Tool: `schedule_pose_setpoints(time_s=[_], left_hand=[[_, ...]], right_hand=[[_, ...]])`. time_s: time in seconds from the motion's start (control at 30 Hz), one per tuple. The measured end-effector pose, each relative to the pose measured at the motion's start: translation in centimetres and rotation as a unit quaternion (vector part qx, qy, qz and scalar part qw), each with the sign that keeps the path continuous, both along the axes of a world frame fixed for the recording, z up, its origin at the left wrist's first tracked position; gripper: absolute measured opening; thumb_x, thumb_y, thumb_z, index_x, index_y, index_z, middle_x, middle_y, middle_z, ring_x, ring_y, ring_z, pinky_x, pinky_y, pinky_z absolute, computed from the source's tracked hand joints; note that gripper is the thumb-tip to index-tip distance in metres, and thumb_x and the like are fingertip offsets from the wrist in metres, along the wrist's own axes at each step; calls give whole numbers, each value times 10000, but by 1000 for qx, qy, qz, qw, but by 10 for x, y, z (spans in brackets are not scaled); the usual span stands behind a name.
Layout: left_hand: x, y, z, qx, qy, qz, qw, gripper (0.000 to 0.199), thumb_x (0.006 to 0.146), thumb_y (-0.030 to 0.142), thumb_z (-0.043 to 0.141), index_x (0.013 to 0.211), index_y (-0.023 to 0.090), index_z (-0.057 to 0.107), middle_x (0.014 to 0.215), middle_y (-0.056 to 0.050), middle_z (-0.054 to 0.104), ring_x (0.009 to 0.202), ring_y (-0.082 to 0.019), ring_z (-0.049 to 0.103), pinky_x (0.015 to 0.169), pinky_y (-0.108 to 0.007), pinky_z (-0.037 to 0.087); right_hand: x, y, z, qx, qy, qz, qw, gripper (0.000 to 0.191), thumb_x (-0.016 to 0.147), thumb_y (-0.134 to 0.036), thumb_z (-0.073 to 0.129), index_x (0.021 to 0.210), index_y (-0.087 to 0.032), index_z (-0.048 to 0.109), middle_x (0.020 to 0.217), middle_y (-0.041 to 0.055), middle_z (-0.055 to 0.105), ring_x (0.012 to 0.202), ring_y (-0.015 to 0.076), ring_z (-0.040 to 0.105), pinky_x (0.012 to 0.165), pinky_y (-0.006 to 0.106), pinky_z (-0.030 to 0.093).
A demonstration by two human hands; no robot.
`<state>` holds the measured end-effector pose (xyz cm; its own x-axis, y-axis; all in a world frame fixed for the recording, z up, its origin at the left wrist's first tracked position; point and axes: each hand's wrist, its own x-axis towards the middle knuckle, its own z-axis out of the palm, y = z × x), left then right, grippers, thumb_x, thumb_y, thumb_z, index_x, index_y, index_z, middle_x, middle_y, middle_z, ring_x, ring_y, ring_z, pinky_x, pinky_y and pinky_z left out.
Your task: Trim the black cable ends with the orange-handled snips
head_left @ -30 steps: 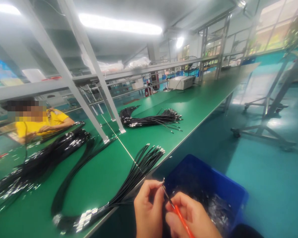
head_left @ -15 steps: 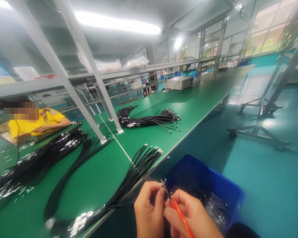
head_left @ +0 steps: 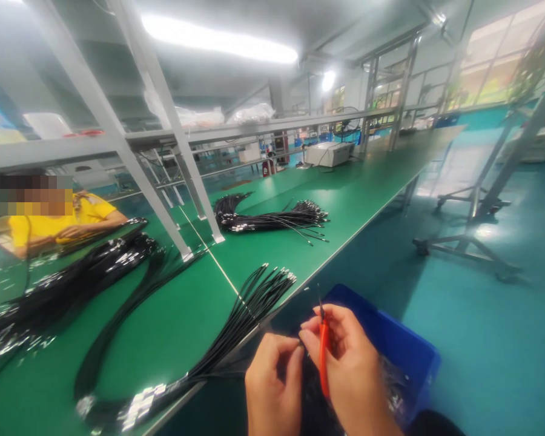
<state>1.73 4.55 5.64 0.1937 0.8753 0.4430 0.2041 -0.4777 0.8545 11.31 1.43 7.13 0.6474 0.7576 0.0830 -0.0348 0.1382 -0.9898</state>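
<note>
Working beside a green workbench (head_left: 172, 315) stretching from seven to one o'clock, with a black cable bundle (head_left: 231, 336) curving across it through seven and a blue bin (head_left: 420, 354) at four. With right hand (head_left: 352, 363) at five and left hand (head_left: 272, 378) at six, gripping, respectively, a red-handled pointed tool (head_left: 324, 357) and a pinched small dark piece (head_left: 301, 343), mostly hidden.

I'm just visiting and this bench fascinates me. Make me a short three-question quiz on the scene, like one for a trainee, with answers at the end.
1. Which hand holds the red-handled tool?
2. True or false: the blue bin is off to the side of the green tabletop, not on it.
3. What lies in bundles on the tabletop? A: wooden boards; B: black cables; C: folded towels.

Key:
1. The right hand.
2. True.
3. B.
</note>
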Motion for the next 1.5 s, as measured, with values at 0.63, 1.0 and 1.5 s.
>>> schedule_pose_setpoints(time_s=[0.63, 1.0, 1.5], left_hand=[[-11, 10, 3, -139, -24, -68, 988, 137, 801, 305, 571, 718, 200, 603, 693, -9, 575, 675, -183, 529, 631, -256, 423], [-19, 29, 21, -370, -202, -303, 854, 192, 696, 303, 606, 583, 163, 536, 552, 16, 421, 561, -132, 363, 591, -254, 301], [-22, 31, 19, -432, -250, -330, 801, 182, 635, 294, 649, 583, 137, 574, 514, 18, 438, 472, -89, 323, 495, -226, 236]], right_hand=[[7, -11, -2, -3, 148, 78, 986, 433, 569, -471, 803, 858, -229, 591, 709, -4, 617, 683, 177, 595, 639, 262, 498], [28, -34, 12, -92, 337, 361, 865, 479, 512, -528, 822, 827, -192, 692, 608, 7, 597, 494, 92, 441, 521, 206, 363], [29, -16, 16, -100, 381, 463, 794, 414, 562, -471, 822, 776, -139, 701, 563, 0, 613, 411, 38, 336, 423, 167, 225]])
